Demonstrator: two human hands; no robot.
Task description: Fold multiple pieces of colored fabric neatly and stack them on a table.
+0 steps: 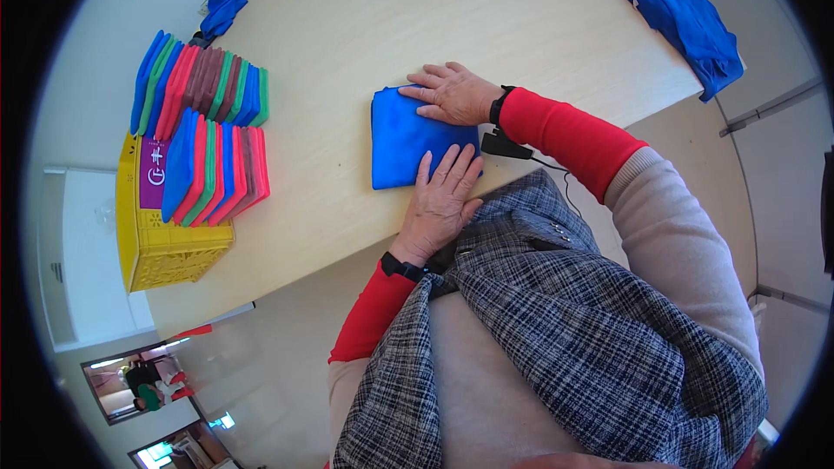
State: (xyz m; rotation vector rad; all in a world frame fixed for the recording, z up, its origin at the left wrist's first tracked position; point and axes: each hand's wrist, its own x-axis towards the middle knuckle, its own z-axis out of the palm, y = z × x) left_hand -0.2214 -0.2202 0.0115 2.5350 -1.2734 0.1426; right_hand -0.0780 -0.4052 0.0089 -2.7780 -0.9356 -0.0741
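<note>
A folded blue cloth (401, 139) lies flat on the light wooden table (347, 52) near its front edge. My left hand (441, 200) rests palm down on the cloth's near right corner, fingers spread and flat. My right hand (453, 92) presses flat on the cloth's far right corner, fingers pointing left. Both wrists wear black bands over red sleeves. Neither hand grips anything.
Two rows of folded cloths (204, 122) in blue, green, red and brown stand on edge at the table's left. A yellow crate (161, 243) sits beside them at the table's edge. Loose blue and green cloths (678, 9) lie heaped along the far and right side.
</note>
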